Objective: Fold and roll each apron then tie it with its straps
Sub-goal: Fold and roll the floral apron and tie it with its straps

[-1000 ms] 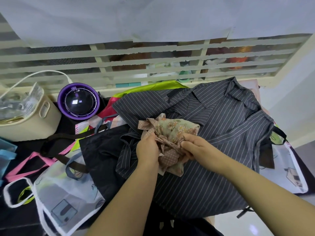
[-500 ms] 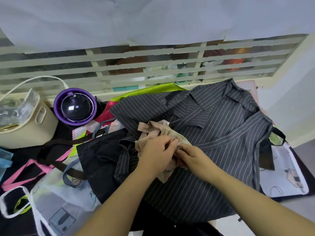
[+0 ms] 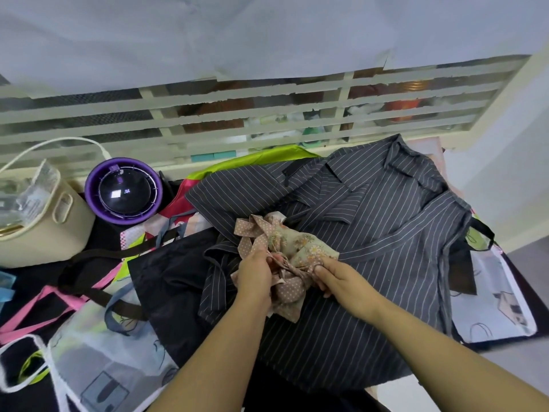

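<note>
At your far left a cream basket (image 3: 44, 230) stands on the cluttered top. A purple round device (image 3: 123, 193) sits just beside it against the slatted grille (image 3: 237, 114), and a pale sheet (image 3: 237, 34) hangs above. Aprons overlap everywhere: a sheer white apron (image 3: 104, 361) nearest you, a black apron (image 3: 166, 281), then a grey striped apron (image 3: 386, 248) spread rightward. On the striped cloth lies the rolled floral apron (image 3: 300, 245). Your left hand (image 3: 255, 272) grips its dotted straps (image 3: 252, 230). Your right hand (image 3: 335, 278) pinches a strap at the bundle's right side. A white wall (image 3: 505, 144) closes the right.
</note>
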### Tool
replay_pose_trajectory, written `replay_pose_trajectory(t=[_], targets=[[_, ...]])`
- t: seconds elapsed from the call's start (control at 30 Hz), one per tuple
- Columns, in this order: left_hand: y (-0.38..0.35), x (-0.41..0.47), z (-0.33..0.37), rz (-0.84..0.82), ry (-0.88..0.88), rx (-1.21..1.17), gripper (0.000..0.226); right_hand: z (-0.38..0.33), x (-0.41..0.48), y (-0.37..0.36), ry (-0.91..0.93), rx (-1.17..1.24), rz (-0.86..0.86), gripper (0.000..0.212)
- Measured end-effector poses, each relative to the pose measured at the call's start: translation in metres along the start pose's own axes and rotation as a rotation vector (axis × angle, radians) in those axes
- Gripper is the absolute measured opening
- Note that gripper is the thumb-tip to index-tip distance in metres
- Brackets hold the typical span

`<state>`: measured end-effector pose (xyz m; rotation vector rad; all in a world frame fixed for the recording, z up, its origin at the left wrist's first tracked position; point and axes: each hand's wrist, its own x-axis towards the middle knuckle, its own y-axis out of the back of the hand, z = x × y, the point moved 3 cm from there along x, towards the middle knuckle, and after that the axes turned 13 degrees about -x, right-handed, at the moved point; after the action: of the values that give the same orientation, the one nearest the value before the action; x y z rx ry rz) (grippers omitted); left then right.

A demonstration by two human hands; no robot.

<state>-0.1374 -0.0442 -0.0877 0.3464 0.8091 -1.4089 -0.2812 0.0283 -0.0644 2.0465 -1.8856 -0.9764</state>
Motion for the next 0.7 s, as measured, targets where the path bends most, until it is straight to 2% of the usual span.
replay_pose_trajectory(t=[0.13,0.23,0.27,0.37,0.43,0.53,0.6,0.7], targets=[[0.006,-0.007,0.008,-0.206,-0.107,0.211,0.039,-0.001,0.003,0.005,-0.068,0.074,-0.050,0.027],[0.004,-0.015,0.015,-0.417,-0.077,0.298,0.018,-0.002,0.003,0.008,-0.134,0.268,0.034,0.020],[0.002,-0.019,0.017,-0.449,-0.109,0.365,0.010,-0.002,0.003,0.010,-0.153,0.356,0.079,0.018],[0.000,-0.023,0.018,-0.420,-0.330,0.547,0.020,-0.004,0.000,0.014,-0.166,0.500,0.156,0.014],[-0.003,-0.030,0.020,-0.390,-0.525,0.662,0.018,-0.009,-0.004,0.015,-0.134,0.424,0.164,0.012],[-0.013,-0.037,0.020,-0.451,-0.760,0.849,0.014,-0.020,-0.008,0.017,-0.074,0.207,0.194,0.011],[-0.018,-0.038,0.023,-0.469,-0.819,0.883,0.014,-0.027,-0.009,0.019,-0.022,0.082,0.219,0.009],[-0.022,-0.034,0.025,-0.484,-0.750,0.834,0.010,-0.032,-0.008,0.021,0.008,0.038,0.258,0.008]])
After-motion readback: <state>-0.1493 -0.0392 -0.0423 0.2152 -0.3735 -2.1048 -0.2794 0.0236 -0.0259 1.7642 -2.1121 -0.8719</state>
